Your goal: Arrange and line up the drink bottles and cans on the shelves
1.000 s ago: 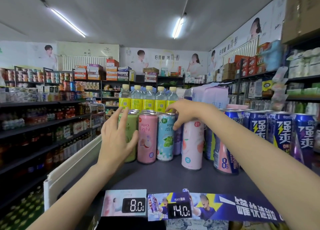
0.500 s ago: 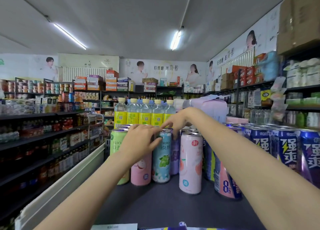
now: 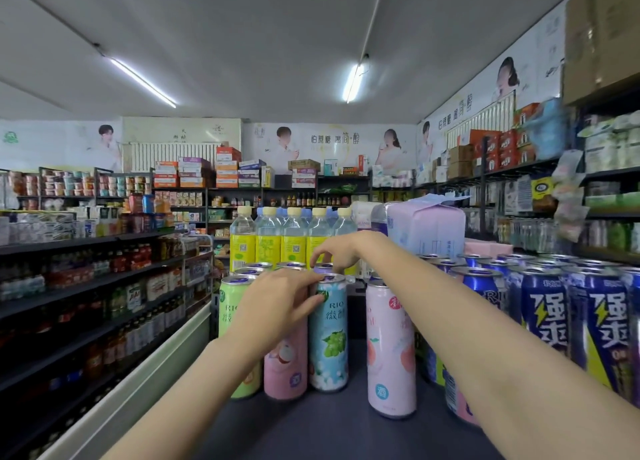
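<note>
Your left hand lies over the top of the pink can, fingers curled loosely across its lid with the tips touching the rim of the blue can; the thumb presses that can's side. Your right hand reaches further back, fingers bent down onto a can lid in the row behind; you cannot tell from here whether they pinch it or only touch it.

The cans stand on the shelf in a tight front cluster: green can, pink, blue, then a gap, then the peach can standing alone, forward of the line.

The risks look like these:
1. These cans are tall and narrow. A push high at the rim probably tips one instead of sliding it.
2. A toppling blue can would likely knock its neighbours, packed as they are.
3. Your right forearm passes just above the peach can; dropping the elbow could clip it.
4. The peach can stands nearest the shelf's front, so a knock may send it off.
</note>
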Available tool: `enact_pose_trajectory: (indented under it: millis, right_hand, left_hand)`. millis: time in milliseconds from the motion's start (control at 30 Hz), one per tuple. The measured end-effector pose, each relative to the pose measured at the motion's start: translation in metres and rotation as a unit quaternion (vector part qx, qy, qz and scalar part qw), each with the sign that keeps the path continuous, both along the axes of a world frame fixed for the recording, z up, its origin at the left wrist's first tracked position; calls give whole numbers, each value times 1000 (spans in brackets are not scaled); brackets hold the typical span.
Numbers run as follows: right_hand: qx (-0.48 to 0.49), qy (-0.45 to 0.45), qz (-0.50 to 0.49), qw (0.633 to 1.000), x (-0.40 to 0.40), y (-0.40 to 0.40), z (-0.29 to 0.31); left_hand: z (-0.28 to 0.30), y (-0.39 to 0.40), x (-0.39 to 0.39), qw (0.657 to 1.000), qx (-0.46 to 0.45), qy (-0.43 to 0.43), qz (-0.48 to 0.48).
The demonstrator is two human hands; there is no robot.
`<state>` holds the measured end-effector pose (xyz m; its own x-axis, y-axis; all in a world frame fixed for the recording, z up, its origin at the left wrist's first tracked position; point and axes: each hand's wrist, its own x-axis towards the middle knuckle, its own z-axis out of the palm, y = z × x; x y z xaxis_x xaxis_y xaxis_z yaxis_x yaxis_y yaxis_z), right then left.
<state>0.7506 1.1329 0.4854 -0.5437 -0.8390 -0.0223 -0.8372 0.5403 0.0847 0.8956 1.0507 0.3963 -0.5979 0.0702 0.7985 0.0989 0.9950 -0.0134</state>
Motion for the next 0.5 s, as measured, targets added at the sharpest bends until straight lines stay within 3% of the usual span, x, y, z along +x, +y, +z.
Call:
enact_pose_trajectory:
  millis: [333,500]
  right_hand:
    - [-123,-99,13,987,18,46,18]
    - [-120,-119,-6,986,48,91,19]
  left_hand:
    - [3,6,5,999,-18,-13,30]
    - [9,20,4,984,-108,-77,119]
